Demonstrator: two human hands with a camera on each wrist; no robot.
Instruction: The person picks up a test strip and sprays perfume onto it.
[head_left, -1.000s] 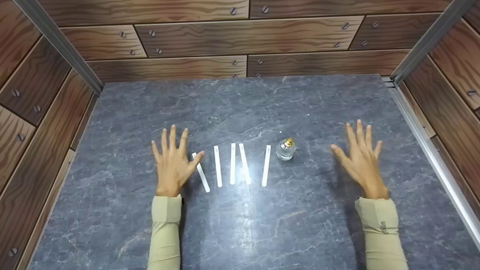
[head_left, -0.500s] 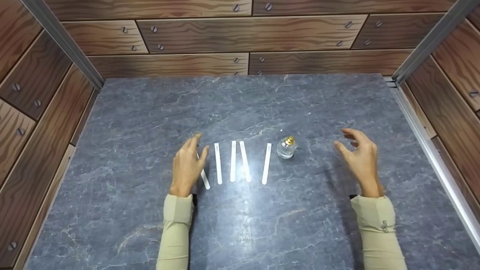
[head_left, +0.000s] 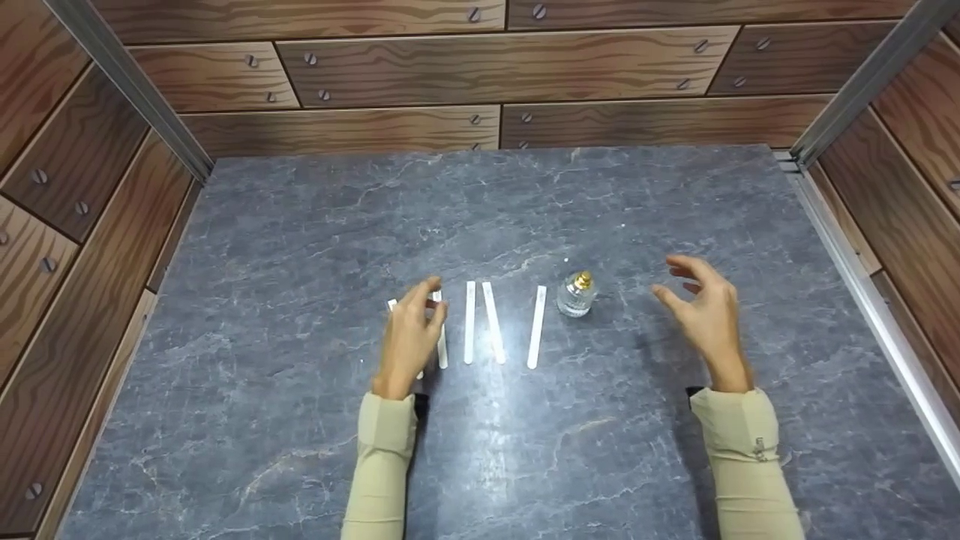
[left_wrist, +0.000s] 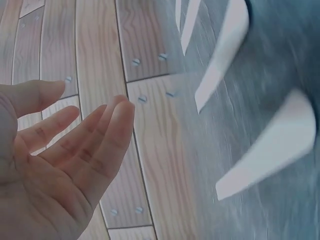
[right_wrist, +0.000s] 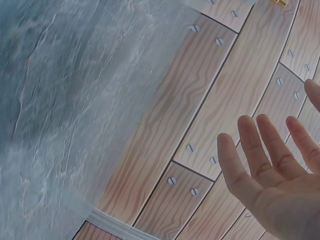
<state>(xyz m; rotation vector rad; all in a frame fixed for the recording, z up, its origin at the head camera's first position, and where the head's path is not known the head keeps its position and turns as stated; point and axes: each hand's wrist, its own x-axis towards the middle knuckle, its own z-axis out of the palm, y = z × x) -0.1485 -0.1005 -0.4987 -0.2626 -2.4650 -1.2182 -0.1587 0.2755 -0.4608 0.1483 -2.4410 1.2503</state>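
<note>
My left hand [head_left: 411,330] hovers over the two leftmost of several white paper strips, covering much of both. Its fingers are loosely bent, and in the left wrist view the palm is bare. Farther right lie a middle strip [head_left: 470,322], a slightly slanted strip [head_left: 493,322] beside it, and a lone strip [head_left: 537,327]. Just right of that one stands a clear glass perfume bottle [head_left: 576,301] with a gold spray top. My right hand [head_left: 705,315] is held to the right of the bottle, apart from it, fingers relaxed and thumb pointing toward the bottle, holding nothing.
Everything lies on a dark grey marbled tabletop [head_left: 300,225]. Wood-patterned panels [head_left: 480,67] wall in the back and both sides. A metal rail [head_left: 877,315] runs along the right edge.
Both hands went from spread flat fingers to loosely bent ones. The left hand moved right, over the leftmost strips; the right hand shifted slightly left toward the bottle.
</note>
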